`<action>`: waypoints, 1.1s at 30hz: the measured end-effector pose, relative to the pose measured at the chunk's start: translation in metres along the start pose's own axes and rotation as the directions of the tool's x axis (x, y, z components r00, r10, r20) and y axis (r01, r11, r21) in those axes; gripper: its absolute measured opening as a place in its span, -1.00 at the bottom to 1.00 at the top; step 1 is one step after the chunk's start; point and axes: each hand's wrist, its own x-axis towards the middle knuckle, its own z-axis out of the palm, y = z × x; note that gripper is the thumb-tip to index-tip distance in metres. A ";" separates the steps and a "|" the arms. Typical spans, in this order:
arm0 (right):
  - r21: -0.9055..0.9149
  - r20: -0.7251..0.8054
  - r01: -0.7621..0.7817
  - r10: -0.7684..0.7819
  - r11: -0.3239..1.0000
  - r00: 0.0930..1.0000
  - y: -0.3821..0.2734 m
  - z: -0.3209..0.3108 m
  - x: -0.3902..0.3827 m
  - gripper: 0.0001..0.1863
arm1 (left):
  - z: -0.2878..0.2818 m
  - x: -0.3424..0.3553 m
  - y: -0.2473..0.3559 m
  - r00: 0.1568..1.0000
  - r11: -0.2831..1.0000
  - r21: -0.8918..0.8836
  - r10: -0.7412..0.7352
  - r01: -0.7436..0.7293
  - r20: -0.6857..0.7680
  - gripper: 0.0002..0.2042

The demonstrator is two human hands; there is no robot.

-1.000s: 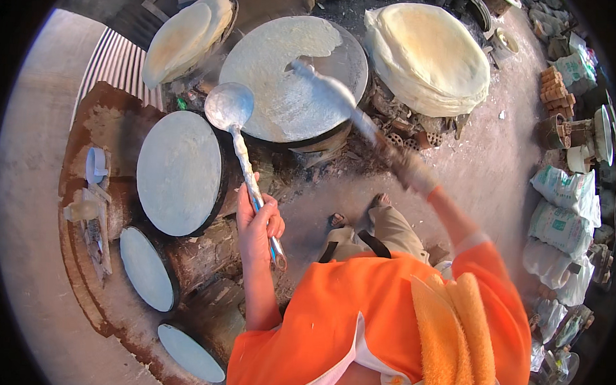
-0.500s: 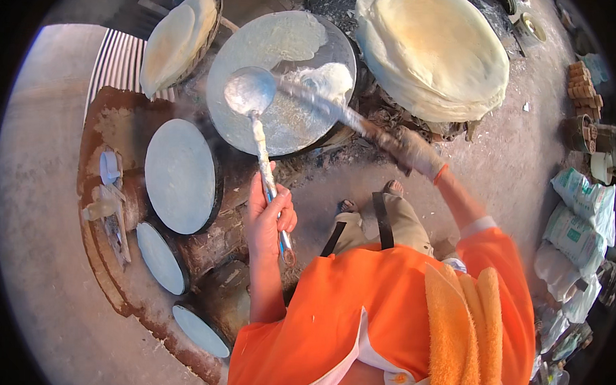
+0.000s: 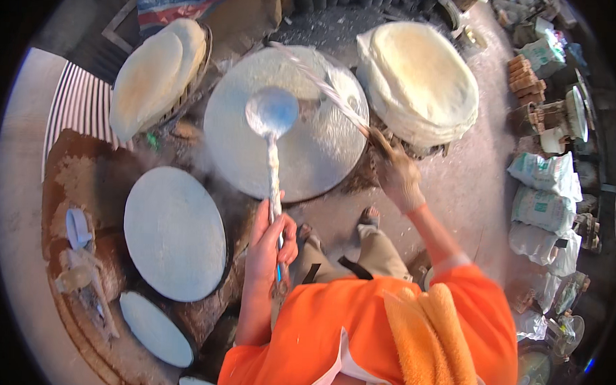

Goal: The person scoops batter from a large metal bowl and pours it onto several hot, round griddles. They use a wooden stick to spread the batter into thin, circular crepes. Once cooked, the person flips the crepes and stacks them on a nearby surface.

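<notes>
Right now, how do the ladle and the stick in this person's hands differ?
The ladle has a wide round bowl; the stick looks slender. The bare left hand holds the ladle, the gloved right hand the stick. The ladle points nearly straight ahead; the stick slants to the left. Both reach over the large round plate in this view.

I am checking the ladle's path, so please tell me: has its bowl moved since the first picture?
Yes. Judged against the round griddle, the ladle's bowl has moved right in this view, from the griddle's left edge to near its middle.
</notes>
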 end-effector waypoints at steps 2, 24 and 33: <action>-0.372 0.366 -0.056 0.202 0.927 0.909 0.042 0.055 0.002 -0.42 | -0.005 0.019 0.006 1.000 1.000 0.013 -0.019 0.019 0.006 -0.62; 0.851 0.291 -0.337 0.172 0.403 0.941 0.002 0.058 -0.070 -0.54 | 0.019 -0.026 0.000 0.973 0.992 0.003 0.126 -0.128 -0.192 -0.69; 0.890 0.247 -0.290 0.163 0.353 0.955 -0.002 0.030 -0.057 -0.67 | 0.036 -0.013 0.016 0.964 0.998 0.055 0.050 -0.037 -0.260 -0.67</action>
